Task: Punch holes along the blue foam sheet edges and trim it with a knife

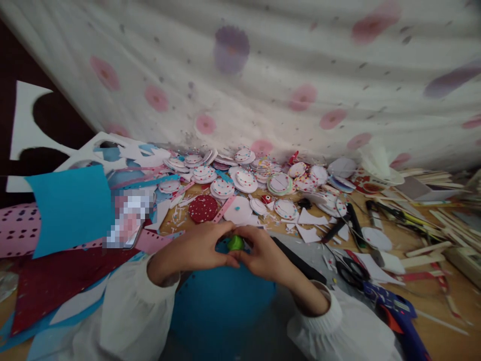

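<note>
My left hand (201, 246) and my right hand (263, 252) meet in the middle, their fingertips and thumbs closing a ring. Inside that ring shows a small, shiny bright green lump (236, 243); its exact kind is unclear. The fingers of both hands are curled round it, and the fingertips hide part of its edge. Below the hands lies a large blue sheet (225, 306), with a few dark dots near its upper left edge.
Layered white paper discs with coloured dots (244, 179) crowd the back. A dark red dotted disc (203, 208) lies before them. At left are a blue card (73, 208) and a phone (130, 220). Scissors (353, 271), a blue glue gun (391, 301) and wooden sticks (428, 249) lie right.
</note>
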A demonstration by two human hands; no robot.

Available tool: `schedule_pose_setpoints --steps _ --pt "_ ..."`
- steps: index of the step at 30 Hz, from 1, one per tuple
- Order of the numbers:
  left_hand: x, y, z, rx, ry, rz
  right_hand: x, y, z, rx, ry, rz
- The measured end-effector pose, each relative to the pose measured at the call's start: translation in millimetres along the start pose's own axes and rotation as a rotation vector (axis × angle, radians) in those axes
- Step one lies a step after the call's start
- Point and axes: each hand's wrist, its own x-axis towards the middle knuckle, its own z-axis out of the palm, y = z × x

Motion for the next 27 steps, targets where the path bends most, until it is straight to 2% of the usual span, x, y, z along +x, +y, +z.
schedule_pose_setpoints --steps 4,7,13,19,27 --pt "-1 -11 0.0 0.021 -0.005 0.026 1 1 -4 -0.049 -0.032 0.018" --pt "-2 -15 -3.4 0.036 0.027 -0.005 0 2 -8 -0.108 -0.043 0.057" --pt "-3 -12 -10.3 0.030 0.043 -0.024 -1 4 -9 -0.078 -0.068 0.062" --pt "-3 -12 -8.6 0.017 0.042 -0.031 -4 10 0 -0.083 0.010 0.059" --pt "-2 -9 -3.5 0.100 -0.032 0.043 -2 -1 3 -0.134 -0.008 -0.031"
